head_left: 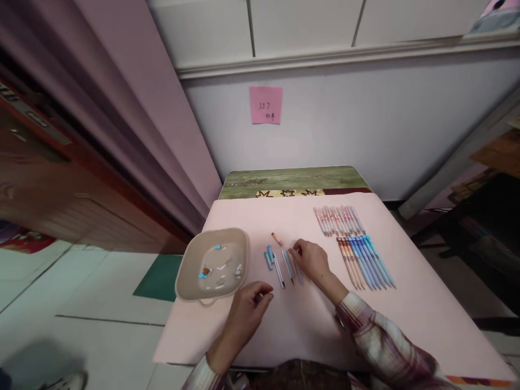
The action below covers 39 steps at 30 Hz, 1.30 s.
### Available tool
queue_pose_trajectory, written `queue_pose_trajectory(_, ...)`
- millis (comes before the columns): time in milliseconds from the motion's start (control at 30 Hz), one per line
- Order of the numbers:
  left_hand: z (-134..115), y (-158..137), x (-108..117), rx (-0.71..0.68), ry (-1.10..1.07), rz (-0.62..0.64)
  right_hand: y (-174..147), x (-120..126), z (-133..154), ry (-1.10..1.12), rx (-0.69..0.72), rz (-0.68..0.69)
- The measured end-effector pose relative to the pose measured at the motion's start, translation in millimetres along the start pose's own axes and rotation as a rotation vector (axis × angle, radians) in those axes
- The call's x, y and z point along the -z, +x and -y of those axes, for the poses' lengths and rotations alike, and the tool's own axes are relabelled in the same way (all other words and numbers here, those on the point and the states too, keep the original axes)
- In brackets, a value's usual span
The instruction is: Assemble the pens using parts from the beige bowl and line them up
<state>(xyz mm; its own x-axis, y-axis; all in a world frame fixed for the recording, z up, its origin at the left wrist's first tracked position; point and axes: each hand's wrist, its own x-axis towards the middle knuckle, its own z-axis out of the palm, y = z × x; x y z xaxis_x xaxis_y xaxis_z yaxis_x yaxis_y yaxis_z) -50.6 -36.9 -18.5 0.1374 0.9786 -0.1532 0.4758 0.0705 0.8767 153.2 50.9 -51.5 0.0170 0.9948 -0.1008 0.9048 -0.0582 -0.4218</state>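
Observation:
My right hand [312,261] is over the middle of the table, its fingers bent and closed at the top end of a pale pen barrel [298,269]. Just left of those fingertips lie a grey-blue pen piece [287,264] and white refills with dark tips [278,271]. Two short blue pen parts [268,257] rest beside the refills, and a short orange-brown one [277,239] lies farther back. My left hand [248,307] hovers near the basin's front right corner, fingers loosely curled, thumb and forefinger apart, with nothing visible between them.
A beige plastic basin [182,271] on the left holds small blue, brown and clear pieces. To the right lie a row of clear pinkish pens [339,221] and, nearer, a row of brown and blue pens [365,262]. A pink note [266,105] sticks to the wall behind the pink-covered table [422,319].

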Motion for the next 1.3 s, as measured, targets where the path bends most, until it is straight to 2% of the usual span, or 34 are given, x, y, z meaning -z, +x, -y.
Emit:
queue_pose_trajectory(67, -3, 5, 1, -0.001, -0.01, 0.019, 22, -3, 11, 0.026, -0.004, 0.014)
queue_pose_trajectory(167, -1, 12, 19, 0.024, -0.045, -0.035, 49, -15, 28, 0.06, -0.019, 0.029)
queue_pose_trajectory(267, 10, 12, 50, 0.09, -0.108, -0.157, 61, -24, 35, 0.092, -0.017, 0.046)
queue_pose_trajectory(400, 34, 0, 98, 0.176, -0.164, -0.377, 58, -22, 29, 0.233, 0.008, 0.072)
queue_pose_trajectory(433, 40, -3, 110, 0.19, -0.147, -0.441, 54, -20, 27, 0.342, 0.017, 0.088)
queue_pose_trajectory(533, 53, -9, 139, 0.203, -0.001, -0.638, 38, -14, 25, 1.077, -0.056, 0.215)
queue_pose_trajectory(600, 57, -6, 149, 0.168, 0.196, -0.699, 25, -10, 28, 1.347, -0.109, 0.283)
queue_pose_trajectory(700, 60, 9, 149, 0.077, 0.518, -0.628, 9, -6, 36, 1.469, -0.166, 0.306)
queue_pose_trajectory(800, 65, 29, 142, 0.061, 0.664, -0.448, -2, -2, 39, 1.465, -0.166, 0.335)
queue_pose_trajectory(900, 75, 43, 139, 0.101, 0.726, -0.289, -11, 3, 38, 1.443, -0.138, 0.367)
queue_pose_trajectory(1033, 88, 52, 140, 0.11, 0.751, -0.171, -17, 7, 36, 1.442, -0.113, 0.346)
queue_pose_trajectory(1167, 91, 55, 139, 0.098, 0.755, -0.119, -20, 6, 35, 1.459, -0.094, 0.298)
queue_pose_trajectory(1300, 91, 57, 133, 0.102, 0.754, -0.118, -23, 3, 35, 1.491, -0.145, 0.364)
